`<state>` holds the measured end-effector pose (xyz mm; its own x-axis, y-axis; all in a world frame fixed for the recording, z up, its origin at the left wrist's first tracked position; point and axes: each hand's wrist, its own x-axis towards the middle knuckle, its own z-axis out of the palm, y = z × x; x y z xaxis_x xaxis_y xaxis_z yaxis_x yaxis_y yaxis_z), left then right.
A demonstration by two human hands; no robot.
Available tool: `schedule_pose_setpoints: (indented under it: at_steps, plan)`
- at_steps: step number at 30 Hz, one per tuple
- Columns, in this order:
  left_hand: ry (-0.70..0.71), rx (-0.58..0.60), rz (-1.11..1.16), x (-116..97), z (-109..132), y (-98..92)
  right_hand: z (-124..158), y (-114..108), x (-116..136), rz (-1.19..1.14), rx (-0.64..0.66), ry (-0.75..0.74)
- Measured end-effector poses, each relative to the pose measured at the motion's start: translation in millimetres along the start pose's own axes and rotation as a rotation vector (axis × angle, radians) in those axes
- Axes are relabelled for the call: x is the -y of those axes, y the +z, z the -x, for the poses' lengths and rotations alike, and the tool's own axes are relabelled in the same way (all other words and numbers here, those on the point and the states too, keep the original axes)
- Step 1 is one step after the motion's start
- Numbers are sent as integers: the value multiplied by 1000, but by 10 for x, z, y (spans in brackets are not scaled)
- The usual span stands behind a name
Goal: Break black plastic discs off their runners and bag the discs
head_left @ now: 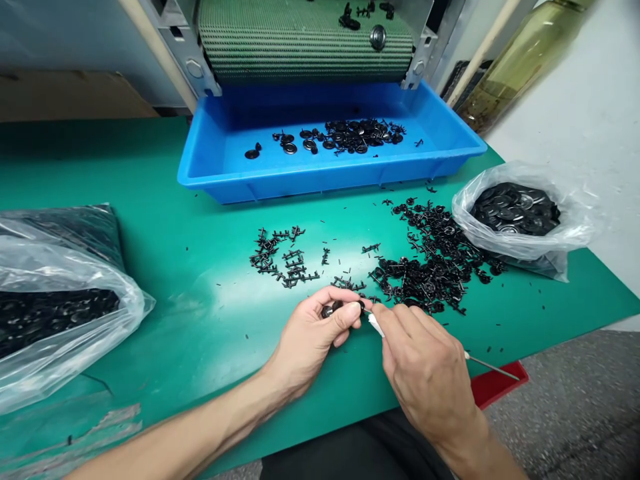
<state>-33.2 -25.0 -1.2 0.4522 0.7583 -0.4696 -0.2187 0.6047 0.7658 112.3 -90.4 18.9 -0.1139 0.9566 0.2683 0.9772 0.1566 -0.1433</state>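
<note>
Near the table's front edge, my left hand is closed on small black plastic parts, pinched between thumb and fingers. My right hand meets it from the right, closed round a slim tool with a white section. The tool's thin metal tip touches or nearly touches the black part at my left fingertips. Most of the tool is hidden in my palm. Just beyond my hands lie a pile of loose black plastic pieces and a smaller group of black branched sprues.
A blue tray holding black parts sits below a green conveyor belt. Plastic bags of black parts stand at left and right. A red container with a metal rod over it is at the front right edge.
</note>
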Motion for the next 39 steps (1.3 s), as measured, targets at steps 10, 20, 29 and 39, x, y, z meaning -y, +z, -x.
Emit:
schedule_pose_setpoints:
  at_steps: [10, 20, 29, 39]
  plan:
    - [55, -162, 130, -27, -20, 70, -141, 204, 60, -393, 32, 370]
    - [69, -83, 199, -103, -53, -14, -183, 150, -147, -311, 206, 207]
    - [-35, 115, -59, -48, -18, -50, -219, -2, -114, -643, 95, 240]
    - [-1, 91, 104, -37, -67, -30, -79, -50, -134, -335, 41, 3]
